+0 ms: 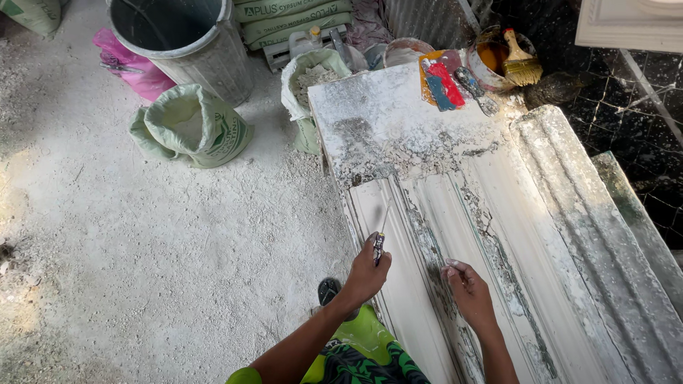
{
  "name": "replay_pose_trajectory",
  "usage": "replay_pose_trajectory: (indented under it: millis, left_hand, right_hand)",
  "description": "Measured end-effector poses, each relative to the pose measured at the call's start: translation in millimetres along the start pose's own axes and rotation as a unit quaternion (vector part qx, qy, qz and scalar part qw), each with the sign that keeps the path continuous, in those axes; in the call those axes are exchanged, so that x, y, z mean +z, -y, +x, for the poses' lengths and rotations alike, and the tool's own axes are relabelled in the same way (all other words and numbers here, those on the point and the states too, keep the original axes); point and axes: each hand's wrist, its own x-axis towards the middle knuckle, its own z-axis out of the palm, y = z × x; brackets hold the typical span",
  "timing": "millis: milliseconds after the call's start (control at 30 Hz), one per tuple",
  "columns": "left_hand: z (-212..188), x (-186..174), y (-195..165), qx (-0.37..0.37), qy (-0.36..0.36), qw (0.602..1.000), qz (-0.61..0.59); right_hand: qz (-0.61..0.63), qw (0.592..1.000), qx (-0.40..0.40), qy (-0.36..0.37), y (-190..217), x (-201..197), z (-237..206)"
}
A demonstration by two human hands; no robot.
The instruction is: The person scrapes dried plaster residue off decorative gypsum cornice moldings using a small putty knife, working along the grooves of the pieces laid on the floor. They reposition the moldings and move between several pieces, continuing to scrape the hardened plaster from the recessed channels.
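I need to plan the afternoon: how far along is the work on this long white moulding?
Little looks finished: the moulding has grey, flaking patches along its grooves. In hand: the left hand holds a thin tool at the left edge, while the right hand rests on a groove. Most of its length looks untreated.

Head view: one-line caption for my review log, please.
Left hand holds a thin tool on a white ridged mould; right hand rests on it.
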Motion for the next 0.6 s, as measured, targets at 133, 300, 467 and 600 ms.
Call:
replay_pose_trajectory:
  millis: [133, 300, 467, 600]
  left_hand:
    - [4.3, 15.6, -3.9, 0.055, -0.007, 0.997, 0.056]
    - [22.6, 35.9, -2.3, 0.040, 0.022, 0.996, 0.078]
    - [51.8, 72.4, 11.3, 0.112, 0.006, 0.989, 0.093]
    - [65.1, 101.0, 27.0, 0.186, -0.014, 0.977, 0.099]
  right_hand:
    - [-0.017, 0.997, -0.061, -0.043, 0.9, -18.9, 0.0]
    - [-0.195, 0.970, -0.086, -0.114, -2.6, -43.1, 19.8]
    - [-0.368, 0.889, -0.239, -0.133, -6.8, -54.9, 36.7]
    - [-0.377, 0.911, -0.135, -0.096, 0.9, -52.5, 33.5]
